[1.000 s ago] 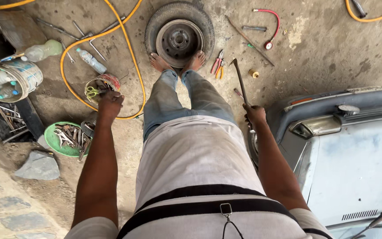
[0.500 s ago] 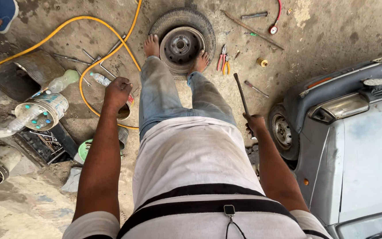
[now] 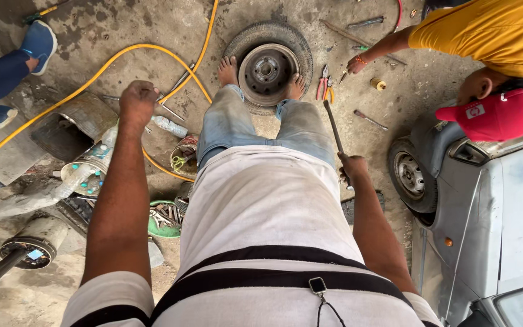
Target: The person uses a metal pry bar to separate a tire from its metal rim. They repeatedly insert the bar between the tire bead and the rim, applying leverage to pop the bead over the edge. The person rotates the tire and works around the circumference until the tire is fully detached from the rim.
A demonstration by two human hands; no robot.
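Rusty, thin metal bar point(image 3: 333, 126) sits clenched in the right hand point(image 3: 352, 168); left hand point(image 3: 137, 100) fisted, empty.

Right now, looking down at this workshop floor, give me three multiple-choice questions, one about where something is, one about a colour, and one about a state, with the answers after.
1. Where are the person's bare feet?
A. On the wheel lying flat on the ground
B. On the car's bonnet
C. Inside the green bowl

2. What colour is the hose that curves across the floor?
A. Blue
B. Yellow
C. White

3. What is the right hand doing?
A. Hanging open
B. Resting flat on the car
C. Gripping a long metal bar

Answers: 1 A, the toes rest on the tyre at either side of the rim. 2 B, it loops yellow past the closed left hand. 3 C, the fingers are closed around the bar's lower end.
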